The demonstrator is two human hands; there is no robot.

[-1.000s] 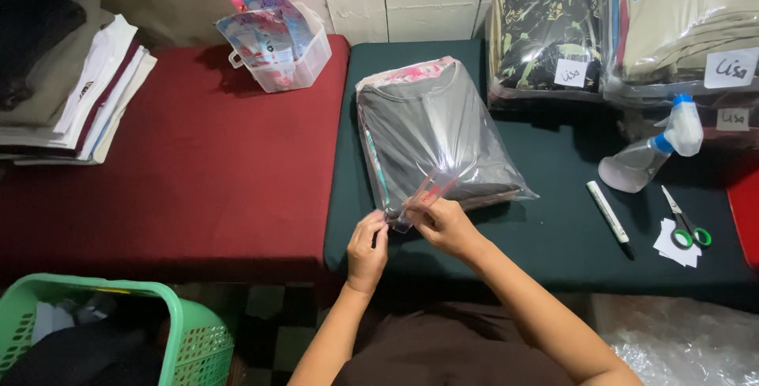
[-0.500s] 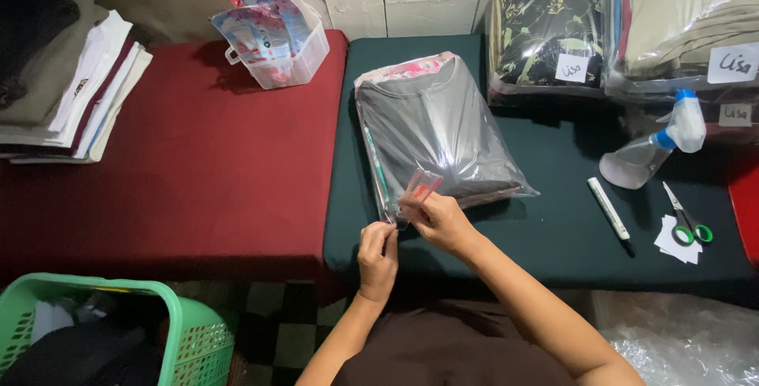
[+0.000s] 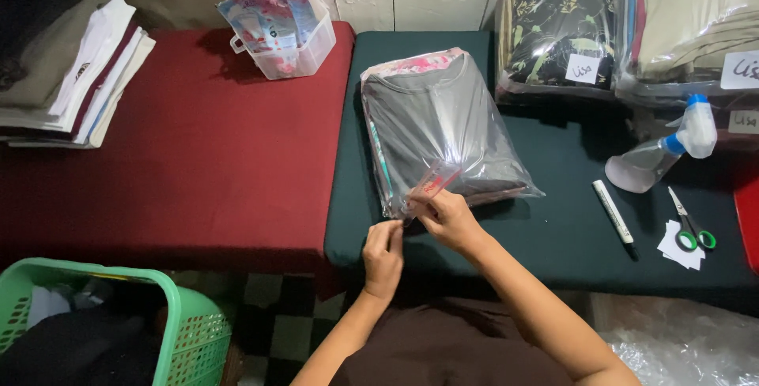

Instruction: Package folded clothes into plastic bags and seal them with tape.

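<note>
- Landmark: clear plastic bag holding a folded grey garment (image 3: 443,129), lying on the dark green padded table (image 3: 553,236), its open end toward the person.
- Right hand (image 3: 447,216) at the bag's near edge; fingers pinched shut on the bag's thin flap with a red strip (image 3: 433,183) (strip lifted slightly off the bag).
- Left hand (image 3: 384,256) just below the bag's near left corner; fingers curled together, fingertips at the bag's edge. Whether they grip the plastic, cannot tell.
- Right of the bag: white marker pen (image 3: 613,210), green-handled scissors (image 3: 692,222) on white paper scraps, clear spray bottle with blue collar (image 3: 660,157).
- Left of the bag: red cloth-covered table (image 3: 182,165), with a clear plastic tub of colourful packets (image 3: 277,26).
- Beyond the bag, against the wall: bagged stacks of folded clothes (image 3: 561,26).
</note>
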